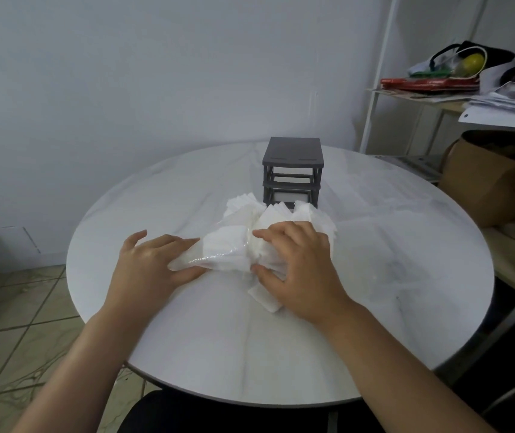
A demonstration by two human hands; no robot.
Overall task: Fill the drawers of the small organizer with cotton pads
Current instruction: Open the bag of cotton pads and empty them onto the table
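Observation:
A small dark grey organizer (292, 157) stands at the far middle of the round white table (281, 354); its bottom drawer (287, 197) shows white inside. Just in front of it lies a clear plastic bag (221, 251) with square white cotton pads (309, 215) spilling from it in a heap. My left hand (150, 267) pinches the bag's narrow left end. My right hand (299, 267) is closed over a bunch of pads at the heap's right side. One loose pad (264, 296) lies on the table under my right hand.
A white wall runs behind the table. To the right stand a white metal shelf (374, 89) with bags and papers and a brown cardboard box (487, 182). Tiled floor (15, 323) lies to the left.

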